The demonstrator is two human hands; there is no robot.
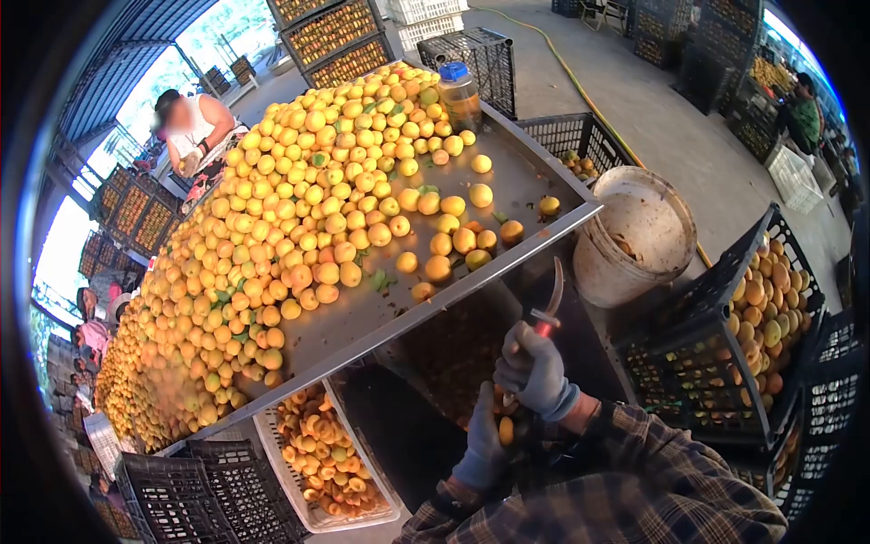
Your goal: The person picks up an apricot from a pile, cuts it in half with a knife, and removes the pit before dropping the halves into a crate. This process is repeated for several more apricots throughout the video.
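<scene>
My right hand (536,370), in a grey glove, is closed round the red handle of a curved knife (555,295), its blade pointing up. Just below and to the left, my left hand (485,444), also gloved, is closed on a yellow-orange fruit (506,430) that shows beside its fingers. Both hands are close together below the metal table's front edge. A large heap of yellow-orange fruit (299,208) covers much of the metal table (340,335). Under the table edge a white crate (387,494) holds cut fruit halves (322,453).
A dirty white bucket (625,272) stands right of the table, beside a black crate (693,381) of fruit. A jar with a blue lid (459,95) is on the table. Black crates (213,494) lie lower left. One person (204,127) sits across the heap; others are farther off.
</scene>
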